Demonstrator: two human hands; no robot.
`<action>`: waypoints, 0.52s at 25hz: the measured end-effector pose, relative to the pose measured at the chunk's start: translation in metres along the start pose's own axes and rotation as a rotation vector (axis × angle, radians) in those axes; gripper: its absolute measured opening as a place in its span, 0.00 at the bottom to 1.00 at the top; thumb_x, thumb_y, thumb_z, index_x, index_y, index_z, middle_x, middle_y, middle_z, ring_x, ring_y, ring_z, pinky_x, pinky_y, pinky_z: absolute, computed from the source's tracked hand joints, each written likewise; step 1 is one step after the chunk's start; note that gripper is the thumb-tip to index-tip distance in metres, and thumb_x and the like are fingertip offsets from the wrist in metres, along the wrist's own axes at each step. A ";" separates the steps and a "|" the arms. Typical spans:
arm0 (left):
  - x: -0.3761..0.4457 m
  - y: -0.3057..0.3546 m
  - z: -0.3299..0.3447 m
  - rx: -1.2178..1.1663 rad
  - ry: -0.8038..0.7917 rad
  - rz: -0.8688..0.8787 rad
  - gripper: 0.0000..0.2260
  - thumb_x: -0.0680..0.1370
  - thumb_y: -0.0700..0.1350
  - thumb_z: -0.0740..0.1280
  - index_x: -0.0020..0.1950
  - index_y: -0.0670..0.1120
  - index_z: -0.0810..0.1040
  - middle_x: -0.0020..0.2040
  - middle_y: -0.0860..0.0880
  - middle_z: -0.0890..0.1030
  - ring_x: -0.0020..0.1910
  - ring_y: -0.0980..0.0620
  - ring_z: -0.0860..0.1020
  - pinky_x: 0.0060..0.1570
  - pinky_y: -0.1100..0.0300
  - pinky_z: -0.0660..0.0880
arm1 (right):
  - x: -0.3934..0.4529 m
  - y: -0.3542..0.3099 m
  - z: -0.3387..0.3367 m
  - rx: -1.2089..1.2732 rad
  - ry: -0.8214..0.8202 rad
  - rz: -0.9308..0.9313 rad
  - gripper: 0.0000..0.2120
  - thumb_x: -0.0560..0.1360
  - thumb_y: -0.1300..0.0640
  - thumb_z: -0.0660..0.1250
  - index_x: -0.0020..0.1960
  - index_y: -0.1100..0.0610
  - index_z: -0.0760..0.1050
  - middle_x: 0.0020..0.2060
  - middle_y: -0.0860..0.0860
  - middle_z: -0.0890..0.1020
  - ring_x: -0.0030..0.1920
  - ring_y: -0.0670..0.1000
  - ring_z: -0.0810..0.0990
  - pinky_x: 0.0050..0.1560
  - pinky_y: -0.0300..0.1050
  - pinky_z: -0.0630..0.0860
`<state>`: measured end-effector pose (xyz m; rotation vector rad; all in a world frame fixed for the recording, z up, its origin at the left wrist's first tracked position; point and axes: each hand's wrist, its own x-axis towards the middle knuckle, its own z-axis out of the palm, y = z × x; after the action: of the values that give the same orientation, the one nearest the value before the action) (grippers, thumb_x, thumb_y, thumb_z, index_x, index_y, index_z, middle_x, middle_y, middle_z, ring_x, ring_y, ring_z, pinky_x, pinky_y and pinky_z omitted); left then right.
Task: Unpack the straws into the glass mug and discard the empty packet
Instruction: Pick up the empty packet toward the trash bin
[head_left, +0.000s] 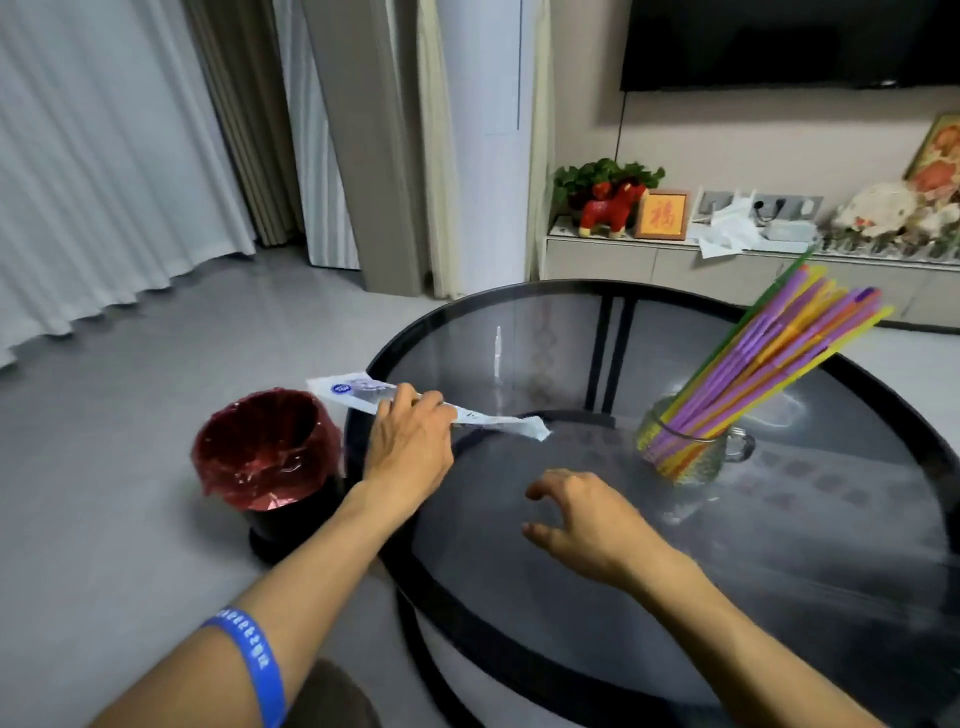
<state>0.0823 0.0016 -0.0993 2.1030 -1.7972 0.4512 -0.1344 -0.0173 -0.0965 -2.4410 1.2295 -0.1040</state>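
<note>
Glass mug (691, 452) on the bench (597, 519) holds the straws (769, 353); well left of it the left hand (410, 441) grips the empty packet (363, 392), right hand (587, 519) open

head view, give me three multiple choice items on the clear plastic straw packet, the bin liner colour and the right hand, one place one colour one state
1. Where is the clear plastic straw packet?
A. in the left hand
B. inside the round bin
C. in the ribbed glass mug

2. What colour is the bin's liner?
A. blue
B. red
C. white

3. What is the right hand doing?
A. gripping straws
B. holding the mug
C. open, holding nothing

Answers: 1 A, fingers close around the packet at the table edge; 2 B, red film lines the bin; 3 C, fingers spread above the glass table.
</note>
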 end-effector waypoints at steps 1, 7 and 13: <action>-0.002 -0.024 -0.008 -0.015 0.070 -0.047 0.08 0.73 0.38 0.66 0.49 0.46 0.82 0.49 0.45 0.79 0.49 0.41 0.75 0.44 0.49 0.75 | 0.012 -0.015 0.016 -0.008 0.011 -0.039 0.23 0.74 0.43 0.65 0.65 0.52 0.74 0.64 0.50 0.76 0.66 0.55 0.73 0.65 0.52 0.71; -0.009 -0.173 -0.041 -0.241 0.366 -0.613 0.11 0.76 0.41 0.67 0.35 0.38 0.78 0.38 0.36 0.79 0.38 0.37 0.76 0.36 0.52 0.64 | 0.062 -0.061 0.080 -0.157 0.239 0.025 0.27 0.78 0.43 0.48 0.71 0.53 0.67 0.74 0.54 0.67 0.75 0.59 0.62 0.75 0.59 0.56; 0.001 -0.255 -0.001 -0.297 0.418 -0.897 0.12 0.76 0.43 0.67 0.37 0.36 0.80 0.40 0.33 0.82 0.39 0.35 0.79 0.38 0.51 0.71 | 0.070 -0.065 0.083 -0.187 0.264 0.047 0.32 0.73 0.40 0.42 0.68 0.51 0.70 0.72 0.53 0.71 0.73 0.57 0.66 0.74 0.58 0.60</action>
<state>0.3347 0.0381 -0.1099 2.1269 -0.5475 0.3068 -0.0225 -0.0107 -0.1556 -2.6200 1.4675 -0.3197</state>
